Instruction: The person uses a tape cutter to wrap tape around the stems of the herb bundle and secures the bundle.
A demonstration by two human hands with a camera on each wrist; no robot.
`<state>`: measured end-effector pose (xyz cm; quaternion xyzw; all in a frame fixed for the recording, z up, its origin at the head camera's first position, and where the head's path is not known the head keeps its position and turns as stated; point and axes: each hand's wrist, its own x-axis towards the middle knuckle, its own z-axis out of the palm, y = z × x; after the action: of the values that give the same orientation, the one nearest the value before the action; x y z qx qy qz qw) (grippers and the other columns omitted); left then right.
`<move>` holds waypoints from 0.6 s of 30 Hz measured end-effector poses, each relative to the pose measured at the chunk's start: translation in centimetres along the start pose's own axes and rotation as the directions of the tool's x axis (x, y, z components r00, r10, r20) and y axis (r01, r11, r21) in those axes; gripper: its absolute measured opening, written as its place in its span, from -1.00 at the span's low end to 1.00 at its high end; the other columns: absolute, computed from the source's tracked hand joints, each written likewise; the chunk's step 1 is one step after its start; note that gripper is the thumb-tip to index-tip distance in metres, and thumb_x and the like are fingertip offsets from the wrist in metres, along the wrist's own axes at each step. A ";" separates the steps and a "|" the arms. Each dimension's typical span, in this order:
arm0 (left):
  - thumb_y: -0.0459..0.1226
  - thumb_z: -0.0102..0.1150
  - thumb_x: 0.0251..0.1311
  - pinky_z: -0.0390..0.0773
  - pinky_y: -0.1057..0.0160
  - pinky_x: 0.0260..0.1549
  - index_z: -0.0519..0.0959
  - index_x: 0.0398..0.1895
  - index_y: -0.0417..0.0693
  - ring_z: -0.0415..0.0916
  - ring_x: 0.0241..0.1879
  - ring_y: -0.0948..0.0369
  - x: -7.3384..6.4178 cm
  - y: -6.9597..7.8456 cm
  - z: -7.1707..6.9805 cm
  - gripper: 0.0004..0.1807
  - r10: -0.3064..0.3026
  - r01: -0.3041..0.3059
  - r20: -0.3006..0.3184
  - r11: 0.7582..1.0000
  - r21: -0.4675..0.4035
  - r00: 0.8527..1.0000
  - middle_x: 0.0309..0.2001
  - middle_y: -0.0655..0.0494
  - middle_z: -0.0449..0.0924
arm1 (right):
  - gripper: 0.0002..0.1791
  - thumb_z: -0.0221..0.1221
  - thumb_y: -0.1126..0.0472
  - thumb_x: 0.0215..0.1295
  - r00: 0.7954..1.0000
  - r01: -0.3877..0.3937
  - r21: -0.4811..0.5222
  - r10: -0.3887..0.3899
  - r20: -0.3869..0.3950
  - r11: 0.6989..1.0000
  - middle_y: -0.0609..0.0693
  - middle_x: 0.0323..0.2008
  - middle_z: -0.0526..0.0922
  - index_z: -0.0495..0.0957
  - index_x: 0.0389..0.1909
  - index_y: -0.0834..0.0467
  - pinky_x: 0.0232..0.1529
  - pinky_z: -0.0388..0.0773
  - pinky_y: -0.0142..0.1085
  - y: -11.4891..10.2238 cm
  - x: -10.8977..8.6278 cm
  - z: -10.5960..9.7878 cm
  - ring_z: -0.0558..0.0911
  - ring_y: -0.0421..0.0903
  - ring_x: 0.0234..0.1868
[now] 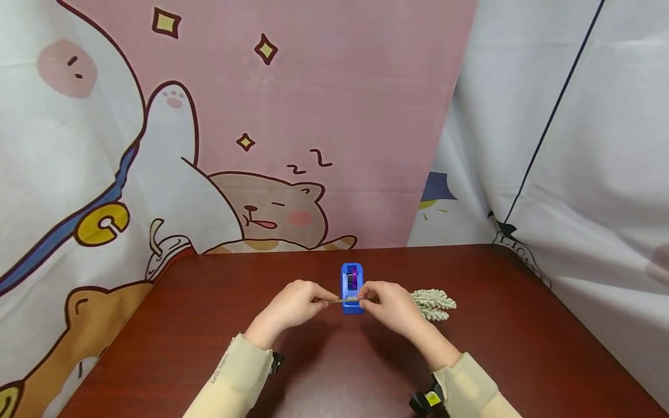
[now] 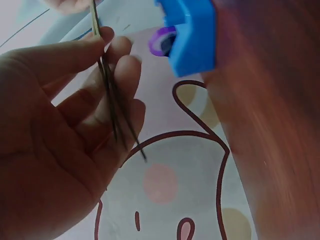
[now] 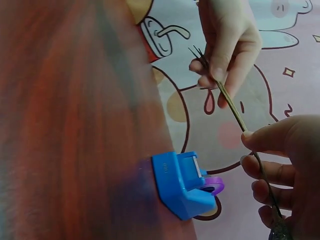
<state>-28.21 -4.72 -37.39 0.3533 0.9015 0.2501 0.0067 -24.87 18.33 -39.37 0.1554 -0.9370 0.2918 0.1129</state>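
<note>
A small bundle of dried wheat stalks lies across both hands, its pale ears [image 1: 434, 303] out past the right hand in the head view. My left hand [image 1: 300, 305] pinches the thin stems [image 3: 232, 107] between thumb and fingertips near their bare ends. Those ends spread loosely over the left fingers in the left wrist view. Nearer the ears, my right hand [image 1: 392, 306] grips the stems with its thumb against its fingers. Just behind and below the stretched stems stands a blue tape dispenser [image 1: 352, 309] with a purple tape core [image 3: 215, 185].
The dark reddish-brown table [image 1: 172, 342] extends on both sides of the hands. Behind it hangs a pink and white cartoon cloth [image 1: 366, 116]; pale cloth [image 1: 590, 145] borders the right side. Black wrist cameras sit below both cuffs.
</note>
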 end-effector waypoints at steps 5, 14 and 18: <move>-0.33 0.24 0.20 0.47 0.33 -0.45 0.76 -0.16 0.07 0.45 -0.44 0.34 -1.2 -0.7 0.1 -0.80 0.045 -0.045 0.010 0.996 0.079 0.999 -0.29 0.25 0.70 | -0.89 0.33 0.21 0.15 0.999 0.028 -0.027 -0.028 0.018 0.999 -0.33 -0.51 0.56 0.60 -0.43 -0.07 -0.39 0.42 -0.28 0.1 -0.7 0.5 0.50 -0.30 -0.46; -0.37 0.24 0.18 0.52 0.32 -0.41 0.75 -0.15 0.08 0.53 -0.38 0.37 -2.1 -1.4 1.6 -0.76 0.163 -0.165 0.027 0.967 0.194 0.986 -0.33 0.27 0.69 | -0.87 0.31 0.22 0.13 0.998 0.017 -0.010 -0.016 0.057 1.000 -0.35 -0.55 0.53 0.57 -0.45 -0.08 -0.44 0.38 -0.30 0.9 -2.0 1.7 0.47 -0.34 -0.49; -0.37 0.24 0.17 0.57 0.30 -0.31 0.75 -0.14 0.09 0.60 -0.25 0.35 -2.6 -1.4 2.4 -0.75 0.183 -0.191 0.059 0.958 0.213 0.981 -0.26 0.30 0.70 | -0.87 0.31 0.22 0.13 0.995 0.032 -0.008 -0.031 0.091 0.999 -0.35 -0.55 0.54 0.56 -0.46 -0.07 -0.45 0.39 -0.31 1.2 -2.5 2.2 0.48 -0.34 -0.49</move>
<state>-26.71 -6.16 -40.57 0.4403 0.8856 0.1426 -0.0382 -23.24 18.57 -42.58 0.1828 -0.9399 0.2782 0.0756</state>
